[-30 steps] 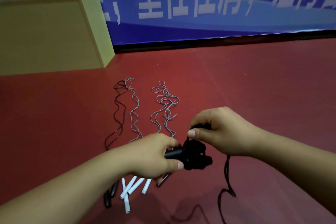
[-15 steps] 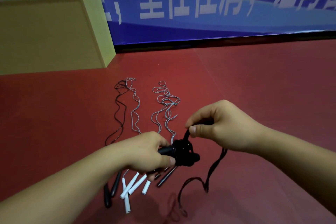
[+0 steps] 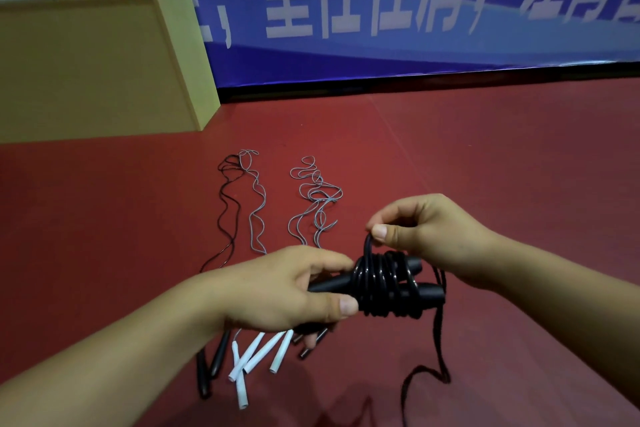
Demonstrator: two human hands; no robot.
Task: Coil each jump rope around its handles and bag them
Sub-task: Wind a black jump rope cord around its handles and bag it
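L hand grips the black handles w/ coils, held above the floor. R hand pinches the black rope. Rope looks light, springy, slick; prob best pinched close to the coil.

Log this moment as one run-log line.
step: coiling | left hand: grips black handles | right hand: pinches black rope loop | tail: trailing on floor

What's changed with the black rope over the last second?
The right hand lifted the black cord up and over, adding a turn on the black handles; the loose tail shortened. The left hand still grips them. Floor ropes stayed put.
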